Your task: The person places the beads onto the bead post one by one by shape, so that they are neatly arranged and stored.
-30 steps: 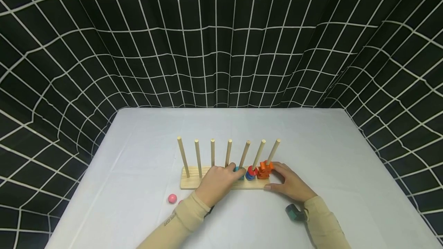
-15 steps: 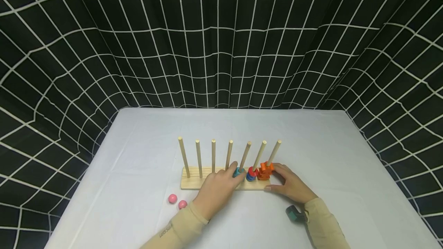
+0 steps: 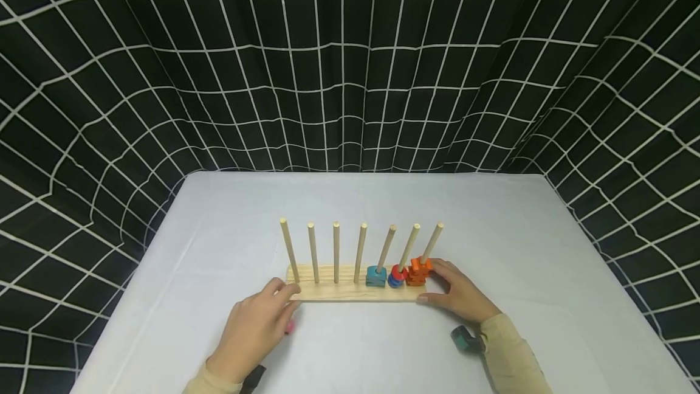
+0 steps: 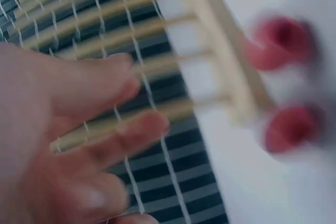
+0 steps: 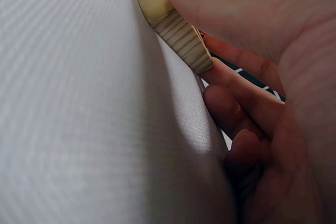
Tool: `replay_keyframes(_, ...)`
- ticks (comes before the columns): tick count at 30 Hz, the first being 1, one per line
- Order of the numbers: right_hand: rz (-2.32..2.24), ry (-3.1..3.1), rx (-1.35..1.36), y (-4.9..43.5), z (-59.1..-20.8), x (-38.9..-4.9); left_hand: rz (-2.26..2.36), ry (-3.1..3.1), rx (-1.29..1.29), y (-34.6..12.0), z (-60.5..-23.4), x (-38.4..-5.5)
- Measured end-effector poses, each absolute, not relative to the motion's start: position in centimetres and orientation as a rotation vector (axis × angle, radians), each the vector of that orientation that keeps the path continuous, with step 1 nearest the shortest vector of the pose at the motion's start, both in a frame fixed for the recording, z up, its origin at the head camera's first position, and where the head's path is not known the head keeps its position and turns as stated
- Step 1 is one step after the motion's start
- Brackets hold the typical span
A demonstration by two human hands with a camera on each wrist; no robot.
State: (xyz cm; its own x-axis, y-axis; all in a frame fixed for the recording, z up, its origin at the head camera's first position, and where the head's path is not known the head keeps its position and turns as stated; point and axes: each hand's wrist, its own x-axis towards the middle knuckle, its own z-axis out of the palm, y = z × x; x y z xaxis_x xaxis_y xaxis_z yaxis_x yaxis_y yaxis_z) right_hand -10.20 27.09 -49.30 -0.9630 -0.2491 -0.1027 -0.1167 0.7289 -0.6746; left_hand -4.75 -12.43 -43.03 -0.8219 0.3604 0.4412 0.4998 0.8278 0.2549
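Observation:
A wooden peg board (image 3: pixel 333 292) with several upright pegs lies on the table. My right hand (image 3: pixel 463 292) grips its right end, thumb at the front edge (image 5: pixel 157 3) and fingers behind. Beside that hand, orange pieces (image 3: pixel 418 272) are stacked on the rightmost peg. Red and blue rings (image 3: pixel 397 276) sit on the neighbouring peg, then teal pieces (image 3: pixel 376 276) on the one left of it. Over the board's left front corner, my left hand (image 3: pixel 253 326) holds nothing, its thumb and fingers apart. Two pink beads (image 4: pixel 292 128) show blurred in the left wrist view; the head view shows part of one.
White cloth (image 3: pixel 372 345) covers the table. A black curtain with a white grid (image 3: pixel 350 78) stands behind and at both sides. The tall bare pegs (image 3: pixel 336 248) rise near my left hand. A dark wrist device (image 3: pixel 466 339) juts out beside my right sleeve.
My left hand has let go of the teal pieces, now fully visible on their peg, and moved left and toward me, over the pink beads. My right hand stays in place.

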Motion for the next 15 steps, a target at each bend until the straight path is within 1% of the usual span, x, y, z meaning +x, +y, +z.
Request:
replay_keyframes(3, -1.053, 2.744, -0.286, 27.2, -49.2, -10.2, -0.443, -2.843, -0.444, -14.2, -44.1, -4.0)
replay_keyframes(6, -1.049, 2.745, -0.290, 27.2, -49.2, -10.2, -0.445, -2.998, -0.311, -15.3, -44.9, -3.5)
replay_keyframes(15, -1.067, 2.744, -0.299, 27.1, -49.2, -10.2, -0.570, -3.036, -0.265, -16.1, -46.7, -3.3)
